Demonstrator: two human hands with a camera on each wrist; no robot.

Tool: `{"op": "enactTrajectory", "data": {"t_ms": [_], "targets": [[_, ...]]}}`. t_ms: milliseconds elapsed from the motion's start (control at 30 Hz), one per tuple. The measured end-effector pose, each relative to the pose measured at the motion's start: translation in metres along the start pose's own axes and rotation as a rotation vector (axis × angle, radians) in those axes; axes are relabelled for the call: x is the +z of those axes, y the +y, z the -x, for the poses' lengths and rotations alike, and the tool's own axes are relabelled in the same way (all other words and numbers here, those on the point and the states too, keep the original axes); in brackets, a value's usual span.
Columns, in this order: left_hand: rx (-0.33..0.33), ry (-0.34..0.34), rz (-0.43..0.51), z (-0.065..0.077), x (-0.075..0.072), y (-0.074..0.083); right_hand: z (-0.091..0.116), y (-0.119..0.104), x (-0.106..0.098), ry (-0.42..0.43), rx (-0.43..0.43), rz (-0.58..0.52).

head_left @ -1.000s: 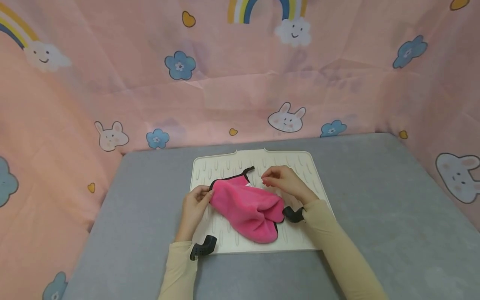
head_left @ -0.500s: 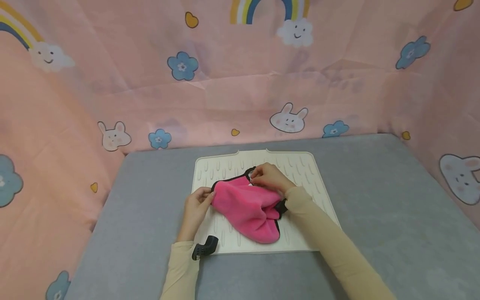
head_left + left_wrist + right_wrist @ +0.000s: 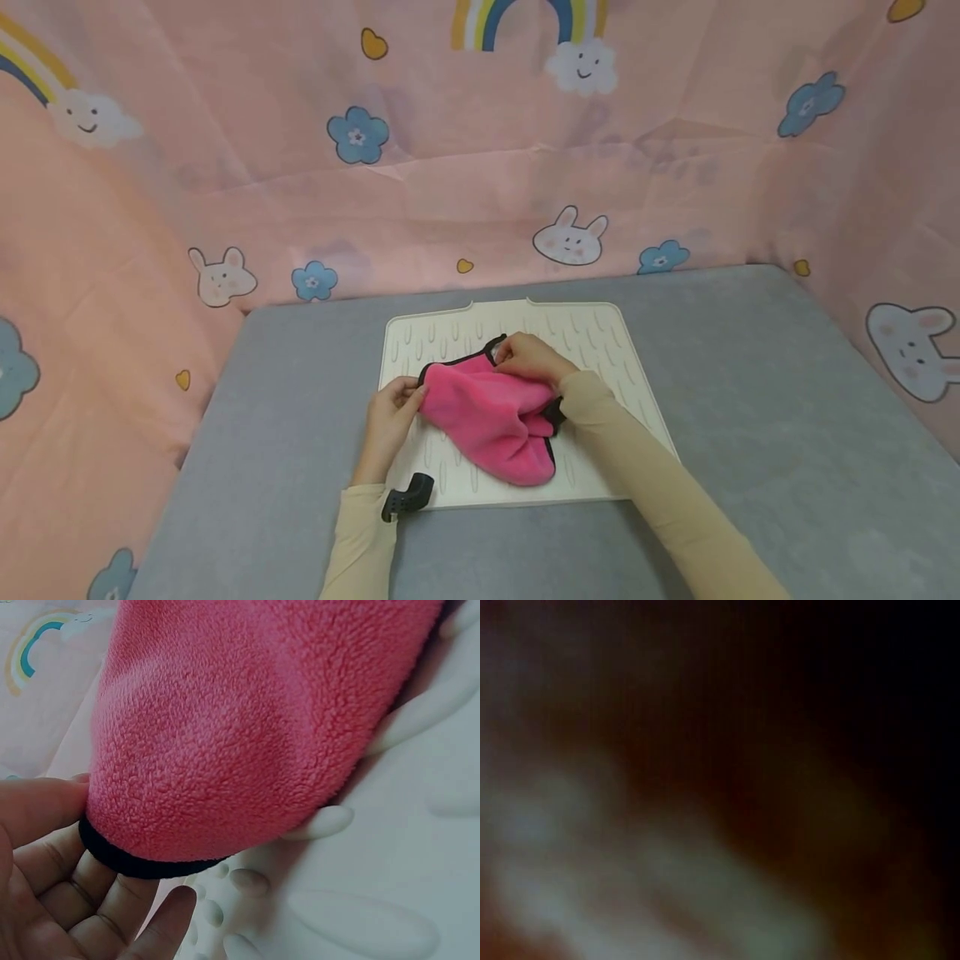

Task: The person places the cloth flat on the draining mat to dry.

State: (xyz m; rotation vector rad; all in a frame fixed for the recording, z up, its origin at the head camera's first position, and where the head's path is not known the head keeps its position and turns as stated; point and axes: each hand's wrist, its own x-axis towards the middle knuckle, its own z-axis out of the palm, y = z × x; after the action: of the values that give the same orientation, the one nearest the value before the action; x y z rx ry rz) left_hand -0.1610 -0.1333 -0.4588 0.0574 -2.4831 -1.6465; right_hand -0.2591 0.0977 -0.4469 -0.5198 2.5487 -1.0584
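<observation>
A pink fleecy cloth with black edging lies rumpled on a cream ribbed mat. My left hand pinches its left corner between thumb and fingers. In the left wrist view, the thumb lies over the pink pile of the cloth and the other fingers sit behind the black edge. At the cloth's upper corner, beside the black loop, my right hand pinches the edge with bent fingers; its fingertips are partly hidden. The right wrist view is too dark and blurred to read.
The mat rests on a grey table, which extends on both sides of it. Behind and at the sides hangs a pink curtain printed with rainbows, rabbits and flowers. A black wrist mount juts from the left sleeve over the mat's front edge.
My right hand has come left and down from above the mat onto the cloth's upper corner and pinches it. My left hand keeps its place on the left corner.
</observation>
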Motion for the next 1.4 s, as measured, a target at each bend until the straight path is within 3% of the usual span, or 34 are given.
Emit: {"op": "enactTrajectory", "data": {"t_ms": [133, 233, 433, 533, 667, 800, 1000, 1200, 1400], "targets": [[-0.022, 0.008, -0.016, 0.0, -0.002, -0.002, -0.002, 0.006, 0.003, 0.019, -0.049, -0.043], [-0.042, 0.005, -0.007, 0.0, -0.003, -0.003, 0.002, 0.008, 0.002, 0.038, -0.071, -0.136], [-0.036, -0.017, 0.034, -0.001, -0.004, -0.004, 0.023, 0.008, -0.007, 0.067, -0.027, -0.487], [-0.022, -0.023, 0.042, -0.001, -0.003, -0.004, 0.038, 0.008, -0.013, 0.084, -0.028, -0.572], [-0.005, -0.035, 0.05, -0.001, -0.003, -0.003, 0.054, 0.008, -0.016, 0.085, -0.058, -0.549], [-0.006, -0.039, 0.057, 0.0, -0.002, -0.002, 0.064, 0.01, -0.013, 0.046, -0.097, -0.402], [-0.015, -0.058, 0.074, 0.002, 0.001, 0.001, 0.069, 0.015, -0.006, 0.095, -0.148, -0.244], [-0.009, -0.062, 0.031, 0.001, 0.001, -0.003, 0.067, 0.019, -0.007, 0.144, -0.118, -0.323], [-0.032, -0.144, -0.057, 0.001, -0.003, -0.002, 0.074, 0.026, -0.018, 0.263, -0.065, -0.479]]}}
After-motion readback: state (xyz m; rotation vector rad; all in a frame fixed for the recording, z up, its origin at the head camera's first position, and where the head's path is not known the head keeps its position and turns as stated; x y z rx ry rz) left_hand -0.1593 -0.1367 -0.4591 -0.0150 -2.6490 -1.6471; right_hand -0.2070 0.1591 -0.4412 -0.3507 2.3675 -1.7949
